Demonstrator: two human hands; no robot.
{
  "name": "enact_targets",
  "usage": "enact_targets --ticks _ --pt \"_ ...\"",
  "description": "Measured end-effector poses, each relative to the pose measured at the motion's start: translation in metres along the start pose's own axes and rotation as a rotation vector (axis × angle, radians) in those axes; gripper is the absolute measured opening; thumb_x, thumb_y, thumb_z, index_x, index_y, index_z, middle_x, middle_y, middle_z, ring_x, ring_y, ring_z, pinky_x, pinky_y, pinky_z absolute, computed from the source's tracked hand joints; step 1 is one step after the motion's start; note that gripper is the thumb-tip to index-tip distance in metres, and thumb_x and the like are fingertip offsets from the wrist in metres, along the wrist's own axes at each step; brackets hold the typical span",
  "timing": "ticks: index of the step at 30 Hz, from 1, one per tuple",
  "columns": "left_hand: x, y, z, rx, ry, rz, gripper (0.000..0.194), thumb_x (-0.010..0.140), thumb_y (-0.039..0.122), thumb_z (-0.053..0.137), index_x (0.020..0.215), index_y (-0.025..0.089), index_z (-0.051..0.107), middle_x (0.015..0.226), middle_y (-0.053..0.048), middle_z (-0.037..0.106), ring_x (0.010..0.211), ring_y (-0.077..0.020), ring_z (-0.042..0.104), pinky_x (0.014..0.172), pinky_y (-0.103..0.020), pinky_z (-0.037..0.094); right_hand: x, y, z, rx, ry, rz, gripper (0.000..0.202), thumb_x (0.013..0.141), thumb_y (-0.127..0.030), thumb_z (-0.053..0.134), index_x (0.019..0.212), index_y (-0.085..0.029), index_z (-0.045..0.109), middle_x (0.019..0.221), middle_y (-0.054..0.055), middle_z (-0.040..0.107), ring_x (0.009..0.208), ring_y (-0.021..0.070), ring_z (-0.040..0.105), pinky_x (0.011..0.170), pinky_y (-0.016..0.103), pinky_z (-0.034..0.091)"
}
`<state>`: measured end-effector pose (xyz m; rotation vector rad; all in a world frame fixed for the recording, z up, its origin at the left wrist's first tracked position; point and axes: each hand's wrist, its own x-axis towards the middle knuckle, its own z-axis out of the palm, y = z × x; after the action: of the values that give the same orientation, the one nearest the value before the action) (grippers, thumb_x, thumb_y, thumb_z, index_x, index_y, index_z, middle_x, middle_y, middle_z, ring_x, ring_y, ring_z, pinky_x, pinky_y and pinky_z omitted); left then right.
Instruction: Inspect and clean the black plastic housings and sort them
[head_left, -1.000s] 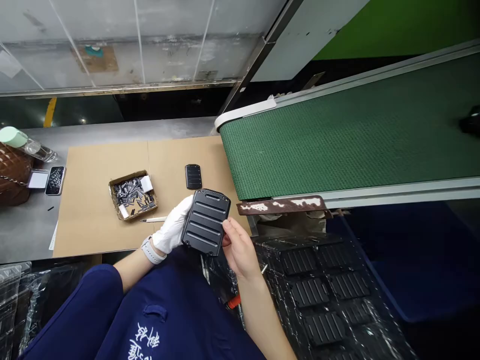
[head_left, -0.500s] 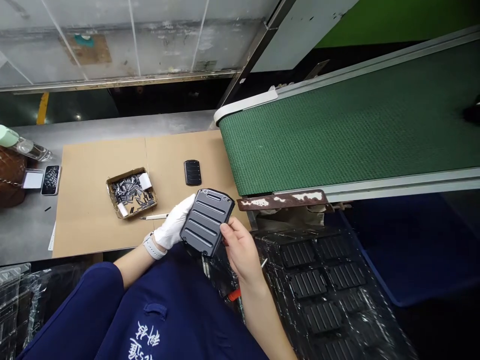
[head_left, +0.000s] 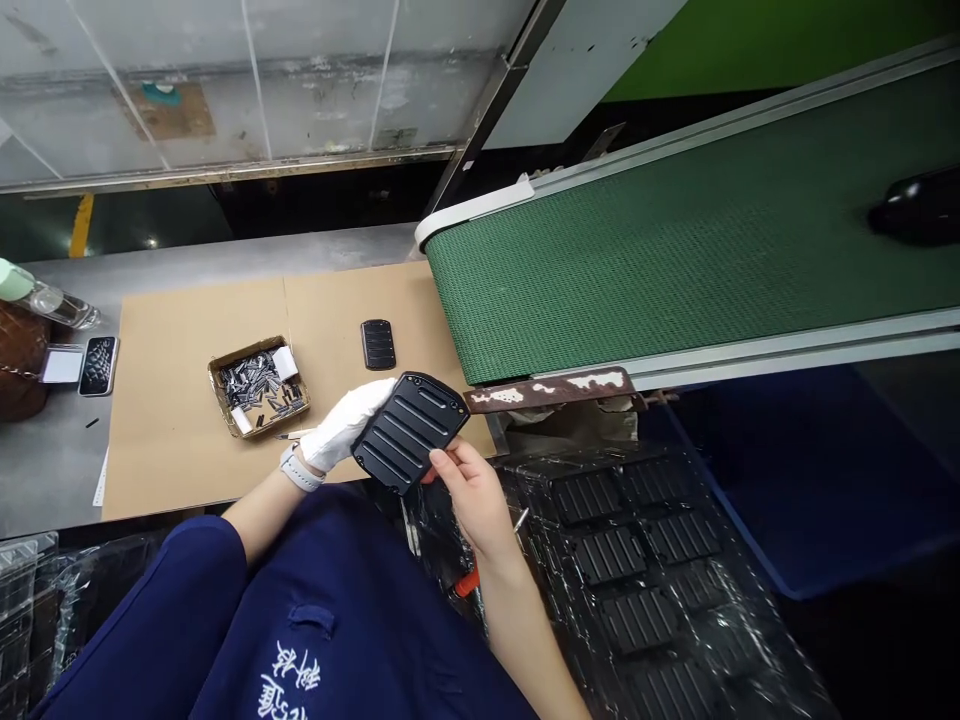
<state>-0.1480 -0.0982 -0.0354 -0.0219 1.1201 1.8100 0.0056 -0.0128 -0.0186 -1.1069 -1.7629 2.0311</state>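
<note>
A black ribbed panel (head_left: 409, 432) with rounded corners is held up in front of my body, tilted. My left hand (head_left: 346, 425), in a white glove, grips its left edge, with the fingers hidden behind it. My bare right hand (head_left: 472, 490) pinches the lower right edge between thumb and fingers. Below the right wrist shows a red-handled tool (head_left: 466, 583), its middle hidden by the forearm. A smaller black ribbed panel (head_left: 377, 344) lies on the cardboard sheet (head_left: 172, 400). Left of it stands a shallow box (head_left: 259, 387) of small dark strips.
A green conveyor belt (head_left: 637, 250) runs off to the right, carrying a dark glossy object (head_left: 919, 208). Black trays of ribbed panels (head_left: 641, 618) sit at my lower right. A phone (head_left: 98, 365) and a clear bottle (head_left: 67, 303) are at the left. A pen lies beside the box.
The panel in my hands has turned and tilted, and its face looks darker. On the belt, the dark object has come further into view from the right edge. The view has shifted slightly.
</note>
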Motion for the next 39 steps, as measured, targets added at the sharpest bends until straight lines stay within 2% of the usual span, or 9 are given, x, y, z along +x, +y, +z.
enact_targets --ticks 3,9,22,25,27,29,32,35,39 --pt "0.006 -0.012 0.000 0.041 -0.102 0.051 0.019 0.074 0.032 0.071 0.088 0.020 0.074 0.106 -0.002 0.072 0.113 -0.0210 0.057 0.109 -0.034 0.033 0.008 0.006 -0.002 0.109 0.025 0.011 0.046 0.064 -0.064 0.072 0.071 -0.020 0.061 0.060 -0.003 0.058 0.056 0.0128 0.052 0.054 0.026 0.044" --pt "0.009 -0.022 0.002 -0.152 -0.139 -0.114 0.031 0.074 0.041 0.071 0.092 0.015 0.072 0.093 -0.003 0.073 0.093 -0.0174 0.062 0.099 -0.033 0.040 0.022 0.008 0.002 0.348 0.037 0.148 0.048 0.052 -0.061 0.081 0.071 -0.020 0.064 0.060 -0.004 0.059 0.056 0.0109 0.052 0.053 0.022 0.043" --pt "-0.005 -0.022 -0.007 -0.004 -0.140 -0.068 0.036 0.077 0.043 0.067 0.101 0.017 0.071 0.104 -0.005 0.071 0.102 -0.0221 0.060 0.099 -0.037 0.039 0.012 0.003 0.011 0.448 -0.038 0.157 0.043 0.056 -0.055 0.082 0.066 -0.020 0.061 0.056 -0.006 0.056 0.050 0.0075 0.048 0.046 0.018 0.040" --pt "-0.006 -0.030 -0.008 0.081 -0.194 0.010 0.039 0.078 0.044 0.066 0.107 0.019 0.068 0.119 -0.006 0.066 0.111 -0.0216 0.056 0.100 -0.035 0.038 0.004 0.012 0.006 0.413 0.010 0.132 0.042 0.058 -0.055 0.081 0.073 -0.020 0.063 0.062 -0.004 0.061 0.056 0.0098 0.055 0.051 0.019 0.045" --pt "-0.007 -0.039 -0.009 0.172 -0.251 -0.055 0.043 0.078 0.045 0.066 0.113 0.020 0.065 0.118 -0.008 0.065 0.105 -0.0208 0.058 0.093 -0.035 0.042 -0.006 0.024 -0.004 0.408 0.072 0.122 0.041 0.059 -0.054 0.080 0.075 -0.021 0.062 0.068 -0.003 0.064 0.062 0.0118 0.058 0.055 0.021 0.047" --pt "-0.007 -0.052 -0.011 0.261 -0.280 -0.177 0.047 0.077 0.044 0.068 0.116 0.020 0.062 0.107 -0.007 0.067 0.087 -0.0173 0.061 0.081 -0.032 0.046 -0.018 0.041 -0.024 0.422 0.184 0.130 0.044 0.058 -0.056 0.080 0.076 -0.021 0.061 0.071 -0.002 0.066 0.063 0.0135 0.061 0.056 0.023 0.049" --pt "-0.001 -0.074 -0.015 0.295 -0.233 -0.270 0.049 0.070 0.041 0.074 0.111 0.017 0.063 0.092 -0.004 0.064 0.072 -0.0126 0.059 0.071 -0.029 0.046 -0.039 0.069 -0.080 0.406 0.536 0.134 0.052 0.051 -0.062 0.078 0.076 -0.021 0.059 0.070 -0.001 0.066 0.061 0.0146 0.061 0.053 0.025 0.049" --pt "0.008 -0.096 -0.019 0.329 -0.156 -0.299 0.049 0.068 0.040 0.075 0.109 0.017 0.063 0.090 -0.003 0.063 0.072 -0.0133 0.060 0.072 -0.029 0.048 -0.063 0.094 -0.165 0.349 0.912 0.119 0.050 0.057 -0.065 0.073 0.071 -0.022 0.052 0.063 -0.005 0.059 0.054 0.0113 0.056 0.049 0.023 0.047" --pt "0.008 -0.114 -0.022 0.376 -0.058 -0.329 0.051 0.063 0.042 0.076 0.106 0.018 0.062 0.087 -0.002 0.063 0.072 -0.0153 0.062 0.075 -0.031 0.050 -0.094 0.110 -0.285 0.200 1.212 0.143 0.038 0.082 -0.054 0.058 0.071 -0.020 0.049 0.055 -0.008 0.048 0.046 0.0072 0.046 0.044 0.019 0.042"
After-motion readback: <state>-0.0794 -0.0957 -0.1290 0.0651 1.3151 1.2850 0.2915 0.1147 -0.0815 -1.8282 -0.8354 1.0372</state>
